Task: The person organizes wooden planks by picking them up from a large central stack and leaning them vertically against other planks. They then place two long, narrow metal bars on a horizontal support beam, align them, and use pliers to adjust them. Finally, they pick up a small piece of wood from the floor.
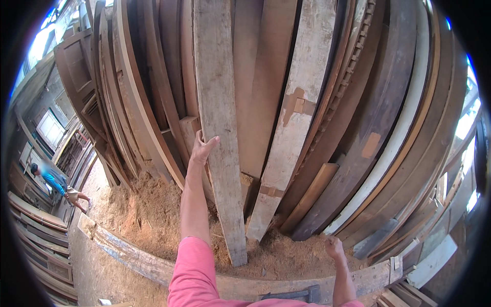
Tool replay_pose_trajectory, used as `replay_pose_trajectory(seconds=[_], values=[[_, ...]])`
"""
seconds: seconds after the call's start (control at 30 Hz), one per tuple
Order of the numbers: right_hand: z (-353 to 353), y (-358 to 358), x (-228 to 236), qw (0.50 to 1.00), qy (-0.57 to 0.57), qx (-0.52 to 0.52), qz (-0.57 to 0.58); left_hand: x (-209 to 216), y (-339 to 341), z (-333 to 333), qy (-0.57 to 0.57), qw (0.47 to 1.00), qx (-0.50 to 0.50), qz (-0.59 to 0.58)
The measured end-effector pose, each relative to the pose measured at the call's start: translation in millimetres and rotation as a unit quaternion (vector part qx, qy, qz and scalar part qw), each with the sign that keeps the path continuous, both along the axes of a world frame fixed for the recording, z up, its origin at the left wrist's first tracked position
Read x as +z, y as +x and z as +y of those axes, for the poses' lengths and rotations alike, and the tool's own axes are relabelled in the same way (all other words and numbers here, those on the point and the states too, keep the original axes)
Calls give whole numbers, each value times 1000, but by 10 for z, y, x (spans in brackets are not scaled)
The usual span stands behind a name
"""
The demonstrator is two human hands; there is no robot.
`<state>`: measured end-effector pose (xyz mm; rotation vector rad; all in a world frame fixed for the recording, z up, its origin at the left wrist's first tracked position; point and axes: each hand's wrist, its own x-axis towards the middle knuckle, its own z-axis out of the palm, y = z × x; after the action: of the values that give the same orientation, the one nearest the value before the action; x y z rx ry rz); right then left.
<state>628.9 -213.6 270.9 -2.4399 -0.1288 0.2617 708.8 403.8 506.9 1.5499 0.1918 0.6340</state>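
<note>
My left hand (203,147) grips the left edge of a tall, weathered grey plank (217,102), thumb across its front face and fingers round the edge. The plank stands nearly upright, its lower end in the sawdust. To its right leans a whitish board (302,77) with a brown patch and peeling paint. My right hand (335,246) hangs low at the right, fingers curled in, with nothing visible in it. Near it are the foot of a dark board (353,153) and a short brown piece of wood (309,198).
Many boards lean in a row, with a panelled door (76,71) at the left end. Sawdust (148,204) covers the ground at their feet. A long low beam (138,258) crosses in front of me. At the far left, a person in blue (55,180) stands near stacked timber (43,240).
</note>
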Motion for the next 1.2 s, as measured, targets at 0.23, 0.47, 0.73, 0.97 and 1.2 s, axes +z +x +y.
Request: replay_pose_trajectory(seconds=[0.23, 0.47, 0.73, 0.97, 1.2], values=[[252, -235, -131, 993, 34, 84, 71, 201, -655, -204, -10, 999, -13, -39], [1166, -179, 448, 968, 67, 239, -47, 366, -1728, -540, -26, 998, 34, -43], [2141, -551, 2098, 905, 277, 322, 21, 213, -2945, -594, -29, 998, 7, -51], [2400, -815, 2998, 783, 500, 370, -3, 62, -3153, -1115, 7, 997, 24, -70], [2549, -1266, 3424, 752, 589, 298, -6, 558, -3299, -1873, 118, 986, -41, -113]])
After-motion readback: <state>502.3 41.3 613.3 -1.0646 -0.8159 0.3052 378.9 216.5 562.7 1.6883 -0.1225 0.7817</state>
